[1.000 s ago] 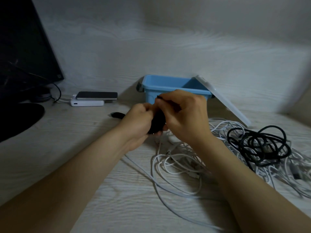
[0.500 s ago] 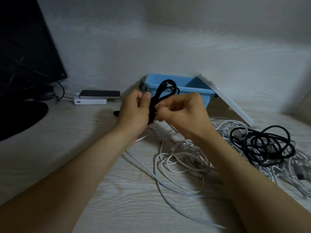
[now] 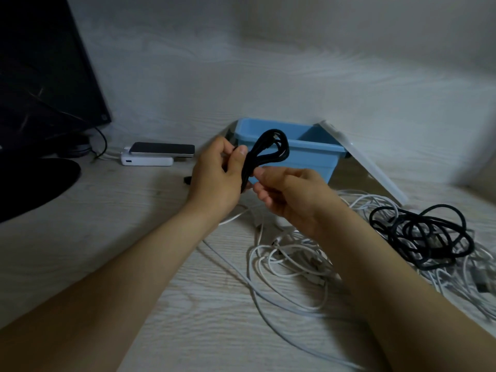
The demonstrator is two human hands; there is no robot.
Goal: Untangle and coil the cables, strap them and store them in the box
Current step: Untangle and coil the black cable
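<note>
Pale desk (image 3: 134, 237), blue box (image 3: 308, 154), lid (image 3: 359, 159) leaning against it

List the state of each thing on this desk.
coiled black cable, bundled, held up
left hand, gripping the coil
right hand, fingers curled at the coil, grip unclear
blue box, open
lid, off, leaning on the box
white cables, tangled
loose black cable, tangled atop them

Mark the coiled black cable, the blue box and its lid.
coiled black cable (image 3: 252, 159): head view, bundled strands below the loop.
blue box (image 3: 308, 165): head view, front wall.
lid (image 3: 367, 167): head view, middle of the white panel leaning against the box.
</note>
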